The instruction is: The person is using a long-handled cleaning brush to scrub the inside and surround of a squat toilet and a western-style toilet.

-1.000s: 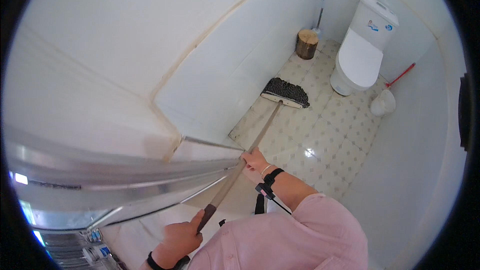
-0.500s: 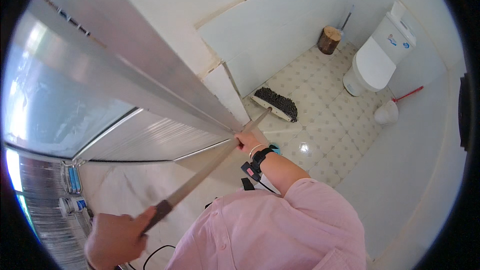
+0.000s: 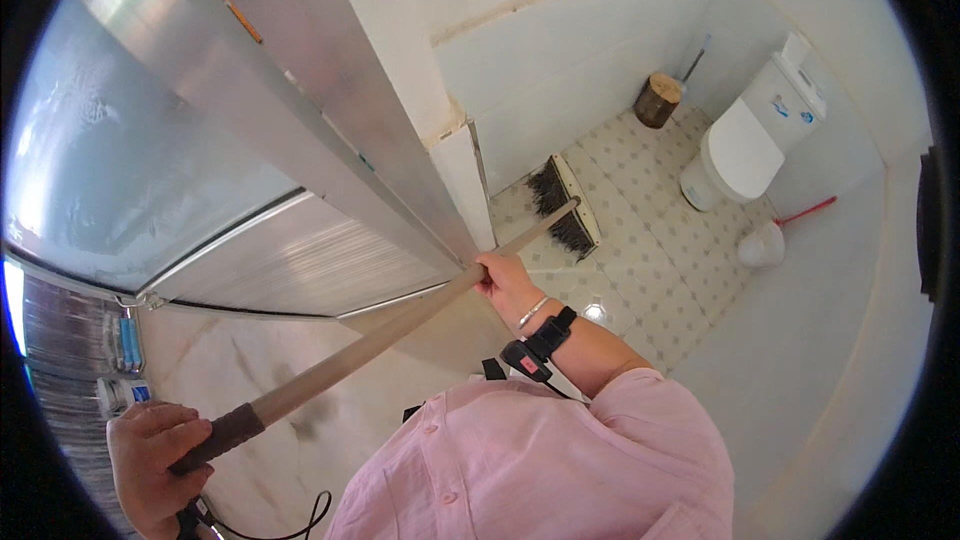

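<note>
A long-handled broom [image 3: 365,348] runs slantwise from lower left to the tiled floor beyond the doorway. Its pale head [image 3: 577,180] lies on the tiles, with the dark bristles [image 3: 548,190] pointing left toward the wall. At the lower left, my left hand [image 3: 155,458] is wrapped round the dark grip at the handle's end. Farther up, my right hand [image 3: 503,280] closes round the shaft beside the door frame. A bracelet and a black strapped device are on my right wrist.
A metal-framed door [image 3: 300,250] with frosted glass stands close at the left, its frame [image 3: 395,155] beside the shaft. In the tiled room are a white toilet [image 3: 745,145], a wooden stump-like bin [image 3: 658,100] and a white container [image 3: 762,245] with a red handle. Pale wall panels enclose the floor.
The broom head has turned, so its bristles now point left instead of away from me. My left hand has moved left and slightly up with the handle's end; my right hand keeps its hold.
</note>
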A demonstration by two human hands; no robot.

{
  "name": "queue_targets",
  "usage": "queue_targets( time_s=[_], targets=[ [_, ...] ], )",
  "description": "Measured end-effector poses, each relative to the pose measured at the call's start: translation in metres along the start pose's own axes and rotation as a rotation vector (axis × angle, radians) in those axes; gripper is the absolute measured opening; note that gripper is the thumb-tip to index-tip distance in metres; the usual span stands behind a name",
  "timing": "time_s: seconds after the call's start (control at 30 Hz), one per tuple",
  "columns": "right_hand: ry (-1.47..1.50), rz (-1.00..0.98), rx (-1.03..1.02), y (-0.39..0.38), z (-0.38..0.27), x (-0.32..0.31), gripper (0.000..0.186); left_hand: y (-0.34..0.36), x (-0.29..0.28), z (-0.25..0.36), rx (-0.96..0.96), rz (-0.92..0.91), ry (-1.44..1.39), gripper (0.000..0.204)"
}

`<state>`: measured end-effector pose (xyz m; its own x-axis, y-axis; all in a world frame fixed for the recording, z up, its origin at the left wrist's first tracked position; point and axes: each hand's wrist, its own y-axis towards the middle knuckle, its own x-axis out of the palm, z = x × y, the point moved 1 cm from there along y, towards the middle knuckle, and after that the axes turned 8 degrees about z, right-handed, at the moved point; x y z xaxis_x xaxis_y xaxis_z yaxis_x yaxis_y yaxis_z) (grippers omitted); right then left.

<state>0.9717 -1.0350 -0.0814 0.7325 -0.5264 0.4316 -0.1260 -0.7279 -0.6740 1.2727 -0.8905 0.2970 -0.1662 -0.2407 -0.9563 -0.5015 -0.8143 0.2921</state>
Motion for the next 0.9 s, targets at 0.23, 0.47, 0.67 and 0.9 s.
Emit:
queue_targets(
  time_s=[0.23,0.47,0.67,0.9],
  targets=[
    [0.139,0.013,-0.104,0.023,-0.068,-0.042,0.016,0.042,0.007,0.031,0.382,0.349,-0.506,0.029],
    [0.439,0.102,-0.011,0.097,-0.119,-0.102,0.012,0.164,0.109,0.105,0.26,0.213,-1.625,0.014],
    [0.619,0.081,0.221,0.178,-0.098,-0.115,0.013,0.254,0.127,0.136,0.447,-0.144,-1.467,0.017],
    [0.174,0.06,0.261,0.194,-0.088,-0.091,0.011,0.265,0.1,0.18,0.294,-0.009,-1.246,0.023]
  ],
)
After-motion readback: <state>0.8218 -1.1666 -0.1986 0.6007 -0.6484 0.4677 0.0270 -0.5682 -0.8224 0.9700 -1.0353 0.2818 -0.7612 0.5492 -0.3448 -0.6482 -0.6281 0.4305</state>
